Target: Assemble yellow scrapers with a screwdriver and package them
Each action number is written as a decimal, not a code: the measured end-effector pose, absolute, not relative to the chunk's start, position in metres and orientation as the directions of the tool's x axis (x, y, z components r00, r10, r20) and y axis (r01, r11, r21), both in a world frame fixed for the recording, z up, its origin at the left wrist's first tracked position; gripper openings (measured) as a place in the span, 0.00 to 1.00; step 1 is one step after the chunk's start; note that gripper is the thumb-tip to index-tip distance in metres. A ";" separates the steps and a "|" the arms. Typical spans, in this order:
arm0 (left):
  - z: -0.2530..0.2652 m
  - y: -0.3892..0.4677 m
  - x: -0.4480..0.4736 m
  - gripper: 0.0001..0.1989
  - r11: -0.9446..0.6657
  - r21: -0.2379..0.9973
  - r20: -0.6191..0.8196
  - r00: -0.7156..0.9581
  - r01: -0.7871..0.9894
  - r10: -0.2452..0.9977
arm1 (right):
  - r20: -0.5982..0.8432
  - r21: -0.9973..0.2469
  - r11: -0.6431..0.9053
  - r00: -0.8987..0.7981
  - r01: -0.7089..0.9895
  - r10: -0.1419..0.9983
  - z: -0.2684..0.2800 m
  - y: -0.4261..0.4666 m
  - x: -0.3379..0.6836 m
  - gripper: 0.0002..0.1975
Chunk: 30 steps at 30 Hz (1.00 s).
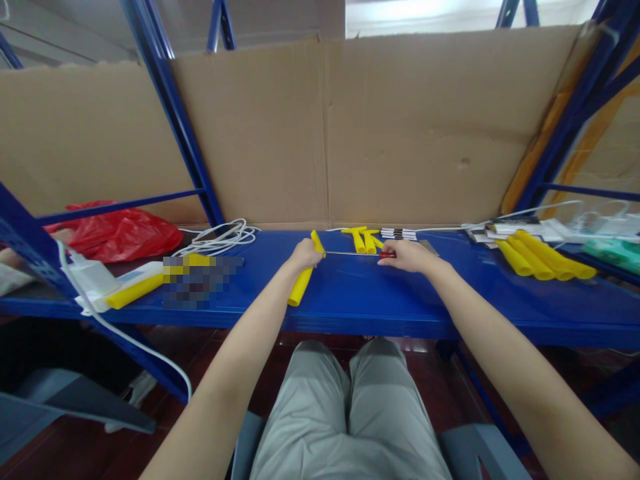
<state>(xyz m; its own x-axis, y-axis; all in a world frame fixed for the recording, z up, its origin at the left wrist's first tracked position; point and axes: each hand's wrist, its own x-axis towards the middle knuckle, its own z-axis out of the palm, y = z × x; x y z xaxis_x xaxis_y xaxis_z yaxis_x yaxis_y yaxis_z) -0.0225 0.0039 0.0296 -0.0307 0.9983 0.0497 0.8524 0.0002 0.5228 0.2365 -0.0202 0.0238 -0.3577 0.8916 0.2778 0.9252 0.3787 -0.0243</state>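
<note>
The yellow tube (300, 288) is above the blue surface (360, 303), slanting, with its near end toward the person, and it serves as the landmark here. The left hand (306, 254) is wrapped around the upper part of the tube, gripping it. To the right of the tube, the right hand (403, 255) grips the red handle of a screwdriver (386, 255), fingers curled around it. The thin metal shaft runs across from the handle to the tube, beside the left hand's fingers; whether its tip goes into the tube is too small to tell. Behind the shaft, right of the tube, lie some short yellow pieces (358, 240), and just beyond them sits a black-and-white stack (399, 234). Well to the right of the tube, several yellow pipes (545, 257) lie side by side. To the left of the tube are a coil of white cable (220, 239), another yellow rod (137, 291) near a white box (93, 275), and, farther left, a red plastic bag (125, 233). A cardboard panel (325, 133) stands upright behind the tube.
</note>
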 end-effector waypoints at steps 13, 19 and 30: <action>0.028 0.004 -0.023 0.04 -0.013 0.542 0.064 -0.026 0.840 0.998 | 0.259 0.005 0.379 -0.367 0.925 0.893 0.024 -0.020 0.237 0.08; 0.029 0.002 -0.022 0.05 -0.017 0.551 0.072 -0.027 0.835 0.997 | 0.298 0.014 0.327 -0.317 0.945 0.901 0.024 -0.023 0.234 0.08; 0.032 -0.003 -0.020 0.05 -0.002 0.560 0.062 -0.040 0.829 0.997 | 0.288 0.017 0.352 -0.342 0.936 0.895 0.024 -0.022 0.236 0.10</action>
<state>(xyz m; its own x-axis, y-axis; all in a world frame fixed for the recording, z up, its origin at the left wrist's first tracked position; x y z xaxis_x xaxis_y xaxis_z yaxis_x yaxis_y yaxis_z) -0.0198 -0.0027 0.0322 -0.0398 0.9973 0.0622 0.8286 -0.0018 0.5599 0.2361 -0.0218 0.0242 -0.3415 0.8948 0.2877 0.9359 0.3519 0.0165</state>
